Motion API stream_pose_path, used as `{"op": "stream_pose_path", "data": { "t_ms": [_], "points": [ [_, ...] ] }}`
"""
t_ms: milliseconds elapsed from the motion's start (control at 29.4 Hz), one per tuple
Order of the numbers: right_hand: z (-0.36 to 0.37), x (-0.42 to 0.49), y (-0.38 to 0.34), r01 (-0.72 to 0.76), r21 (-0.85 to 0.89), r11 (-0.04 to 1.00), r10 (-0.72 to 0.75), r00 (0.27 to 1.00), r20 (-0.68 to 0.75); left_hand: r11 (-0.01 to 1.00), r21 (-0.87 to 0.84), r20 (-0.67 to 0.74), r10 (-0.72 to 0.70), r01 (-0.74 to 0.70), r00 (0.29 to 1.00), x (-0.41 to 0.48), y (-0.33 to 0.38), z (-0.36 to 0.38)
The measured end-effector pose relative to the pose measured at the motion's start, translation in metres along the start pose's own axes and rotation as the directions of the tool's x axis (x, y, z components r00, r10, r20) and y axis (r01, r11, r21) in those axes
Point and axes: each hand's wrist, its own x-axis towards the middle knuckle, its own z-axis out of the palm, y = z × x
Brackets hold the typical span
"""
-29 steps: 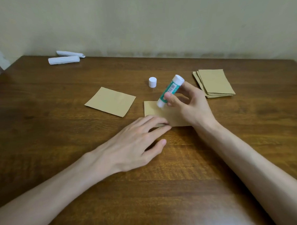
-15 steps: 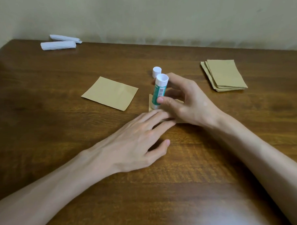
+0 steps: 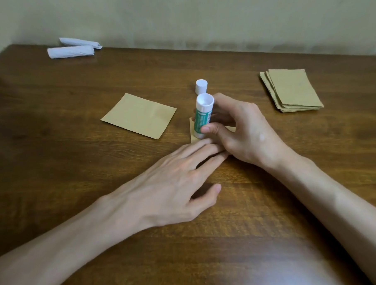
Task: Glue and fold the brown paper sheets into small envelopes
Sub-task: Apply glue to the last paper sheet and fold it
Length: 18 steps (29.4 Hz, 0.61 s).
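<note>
Gripping: right grip (image 3: 247, 135) clamped on glue stick (image 3: 203, 115), long axis near upright, tip down on brown sheet (image 3: 192, 130), frame centre.
Pressing: left grip (image 3: 174, 186), fingers (image 3: 204, 149) straight, flat on sheet.

Green label on the glue stick (image 3: 202, 118) carries white print, too small and blurred to read

The table (image 3: 54, 169) was grained wood with a soft sheen. The glue stick (image 3: 203, 115) and the cap (image 3: 201, 86) behind it were smooth white plastic. The sheet (image 3: 138, 115) left of it and the stack (image 3: 292, 90) right of it were matt brown paper.
</note>
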Motion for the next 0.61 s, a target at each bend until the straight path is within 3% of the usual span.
{"op": "stream_pose_path", "data": {
  "t_ms": [204, 613],
  "points": [
    [0.004, 0.004, 0.001, -0.009, -0.058, 0.998, 0.007, 0.999, -0.047, 0.997, -0.069, 0.023, -0.03, 0.031, 0.999, 0.001, -0.002, -0.002],
    [0.005, 0.023, 0.008, -0.043, -0.11, 0.993, 0.032, 0.995, -0.093, 0.999, -0.027, 0.048, -0.02, 0.022, 0.999, 0.0, 0.0, -0.004]
  ]
}}
